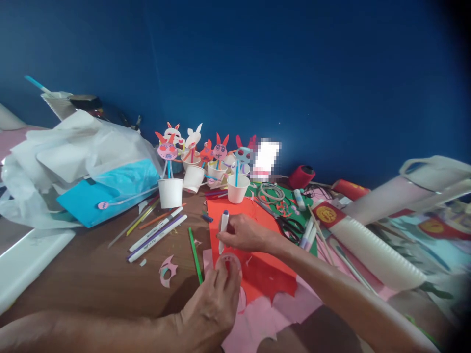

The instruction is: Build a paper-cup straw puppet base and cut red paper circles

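"Marker [223, 226]: what is its position?"

"Near-upright above the red paper [263, 213], dark end uppermost and lower end beside the pale-rimmed disc [236, 258]. Contact between that end and the paper cannot be made out."

"State of each grip?"

"Right hand [243, 233]: grip narrow, thumb and fingers closed on the marker. Left hand [215, 306]: fingertips bunched and pressing on the disc; whether they also pinch it cannot be told."

"Surroundings?"

"The red paper overlaps pink paper [253, 326] with a ragged near edge, both on the brown worktop [143, 299]. To the left lies 1 green stick [195, 255]; at the far edge of the red paper stands 1 white cup [236, 190] bearing a blue straw [237, 169]. Black-handled scissors [290, 228] lie beyond the right forearm."

"Probable faults?"

"There are 3, by judgement. First, light or uneven pressure from the left fingers could let the disc turn, causing an offset line. Second, sideways drag could slide the red paper over the pink layer. Third, a wide upward swing of the right hand could knock the cup, whose straw makes it top-heavy."
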{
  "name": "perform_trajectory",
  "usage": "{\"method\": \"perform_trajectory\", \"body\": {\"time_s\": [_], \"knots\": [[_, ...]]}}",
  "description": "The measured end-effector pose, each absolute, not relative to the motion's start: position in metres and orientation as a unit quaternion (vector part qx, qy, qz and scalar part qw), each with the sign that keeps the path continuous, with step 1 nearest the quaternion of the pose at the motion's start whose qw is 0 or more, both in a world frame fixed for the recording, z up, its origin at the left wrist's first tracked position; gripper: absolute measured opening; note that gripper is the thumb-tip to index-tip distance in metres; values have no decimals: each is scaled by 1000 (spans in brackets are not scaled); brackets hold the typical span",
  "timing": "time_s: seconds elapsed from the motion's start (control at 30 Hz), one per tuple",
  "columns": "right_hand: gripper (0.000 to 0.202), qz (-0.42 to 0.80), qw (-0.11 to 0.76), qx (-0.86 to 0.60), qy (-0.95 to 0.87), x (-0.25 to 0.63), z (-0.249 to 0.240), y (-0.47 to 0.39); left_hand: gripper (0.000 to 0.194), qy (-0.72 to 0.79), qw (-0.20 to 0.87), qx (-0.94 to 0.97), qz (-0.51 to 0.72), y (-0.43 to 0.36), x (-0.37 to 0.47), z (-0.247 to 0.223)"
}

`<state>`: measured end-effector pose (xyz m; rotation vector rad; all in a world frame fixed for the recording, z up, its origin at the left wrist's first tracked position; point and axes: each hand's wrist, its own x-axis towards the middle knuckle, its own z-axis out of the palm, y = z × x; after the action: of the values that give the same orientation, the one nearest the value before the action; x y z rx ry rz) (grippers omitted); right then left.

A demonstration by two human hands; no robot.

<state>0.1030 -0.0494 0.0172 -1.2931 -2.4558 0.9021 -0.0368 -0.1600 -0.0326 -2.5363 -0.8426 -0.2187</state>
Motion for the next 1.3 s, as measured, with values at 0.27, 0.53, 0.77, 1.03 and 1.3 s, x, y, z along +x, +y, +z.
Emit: {"method": "perform_trajectory", "body": {"time_s": [0.27, 0.53, 0.77, 1.03, 1.3], "knots": [[20, 301, 58, -398, -865, 87, 29, -49, 38, -319, 227, -917, -81, -163, -35, -30], [24, 300, -6, -337, -892, 76, 31, -48, 37, -316, 219, -918, -95, -162, -35, -24], [16, 402, 78, -364, -836, 81, 32, -46, 38, -311, 211, -923, -80, -162, -36, -22], [9, 476, 397, -416, -665, 135, 28, -56, 39, -286, 138, -948, 23, -146, -37, 5], [17, 477, 522, -404, -580, 173, 29, -103, 24, -261, 2, -964, 46, -119, -40, 12]]}}
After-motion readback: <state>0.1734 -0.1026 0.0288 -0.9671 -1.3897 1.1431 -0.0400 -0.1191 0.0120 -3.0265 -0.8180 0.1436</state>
